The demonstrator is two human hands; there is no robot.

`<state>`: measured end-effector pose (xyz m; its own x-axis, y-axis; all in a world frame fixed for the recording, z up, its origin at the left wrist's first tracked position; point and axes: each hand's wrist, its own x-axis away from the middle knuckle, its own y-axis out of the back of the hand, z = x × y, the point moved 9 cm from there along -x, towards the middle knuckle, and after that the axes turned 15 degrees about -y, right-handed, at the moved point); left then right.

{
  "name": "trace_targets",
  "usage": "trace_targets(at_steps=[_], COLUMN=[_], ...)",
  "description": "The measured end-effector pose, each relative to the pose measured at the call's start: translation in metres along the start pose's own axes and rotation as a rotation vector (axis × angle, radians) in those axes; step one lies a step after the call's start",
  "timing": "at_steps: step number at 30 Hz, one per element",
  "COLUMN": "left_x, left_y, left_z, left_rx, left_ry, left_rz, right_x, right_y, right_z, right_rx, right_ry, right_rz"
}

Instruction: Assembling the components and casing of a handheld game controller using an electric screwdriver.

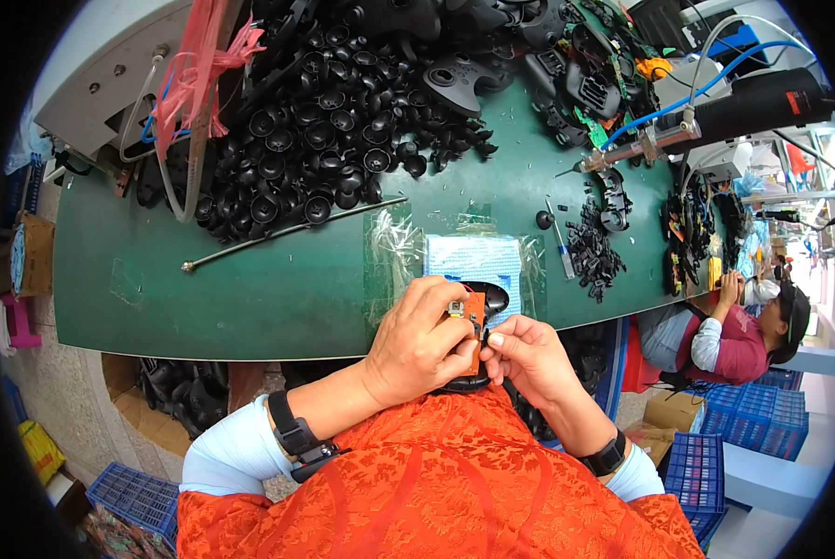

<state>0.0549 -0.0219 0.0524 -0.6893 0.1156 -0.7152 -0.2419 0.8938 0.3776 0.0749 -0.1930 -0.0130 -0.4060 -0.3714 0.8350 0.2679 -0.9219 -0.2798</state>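
At the table's near edge my left hand (415, 343) grips a black game controller shell (497, 297) with an orange-brown circuit board (474, 306) in it. A small metal-and-yellow component lies by the left fingertips. My right hand (535, 360) is closed in a pinch at the board's right edge, on a small black part (488, 336) whose exact shape is too small to tell. Beneath the shell's far side lies a blue-and-white cloth pad (473, 253), held down with clear tape. My fingers hide much of the board.
A heap of black thumbstick caps (319, 135) covers the back left, with a metal rod (291, 233) before it. Small black parts (594, 247) lie right of the pad, near a screwdriver (561, 244). An electric driver (678, 130) hangs above. Another person (743, 326) sits at the right.
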Motion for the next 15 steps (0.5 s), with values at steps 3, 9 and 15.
trace_targets(at_steps=[3,9,15], left_x=[0.0014,0.0044,0.0041], left_y=[0.0002,-0.0008,-0.001], left_z=[0.0009,0.0026,0.0035], left_rx=[0.017,0.033,0.044], left_ry=[-0.003,-0.016,-0.015], left_rz=[-0.009,-0.018,-0.026], right_x=[-0.0005,-0.001,0.0], right_y=[-0.0006,-0.0042,-0.0065], right_z=[0.0007,0.0004,-0.0048], right_rx=[0.017,0.05,-0.006], right_ry=[-0.009,-0.05,0.007], right_rz=[0.015,0.02,0.012])
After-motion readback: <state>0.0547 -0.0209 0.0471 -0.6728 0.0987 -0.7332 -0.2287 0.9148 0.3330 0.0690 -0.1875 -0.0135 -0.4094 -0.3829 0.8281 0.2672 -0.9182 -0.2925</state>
